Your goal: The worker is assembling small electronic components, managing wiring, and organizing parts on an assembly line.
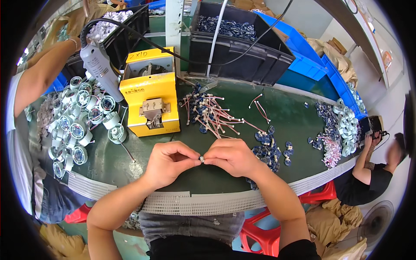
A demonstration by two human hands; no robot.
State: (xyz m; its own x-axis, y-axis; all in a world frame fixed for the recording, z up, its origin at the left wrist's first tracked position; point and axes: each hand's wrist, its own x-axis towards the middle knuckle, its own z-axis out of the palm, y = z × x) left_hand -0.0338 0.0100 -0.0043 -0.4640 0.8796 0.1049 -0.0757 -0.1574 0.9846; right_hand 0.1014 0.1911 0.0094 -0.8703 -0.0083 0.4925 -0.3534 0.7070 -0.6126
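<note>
The left hand (172, 164) and right hand (230, 157) pinch a small part (201, 159) between their fingertips above the green table (208, 181), with blue boards (268, 152) beside the right hand, wires (213, 113) and a yellow machine (149, 90) beyond, and round white parts (74, 129) farther left.

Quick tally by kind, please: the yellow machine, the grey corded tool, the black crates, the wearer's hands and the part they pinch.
Yellow metal machine: 1
Grey cylindrical corded tool: 1
Black plastic crates, one of blue parts, one of white: 2
Bare left hand and bare right hand: 2
Small pale part: 1
Total: 7
</note>
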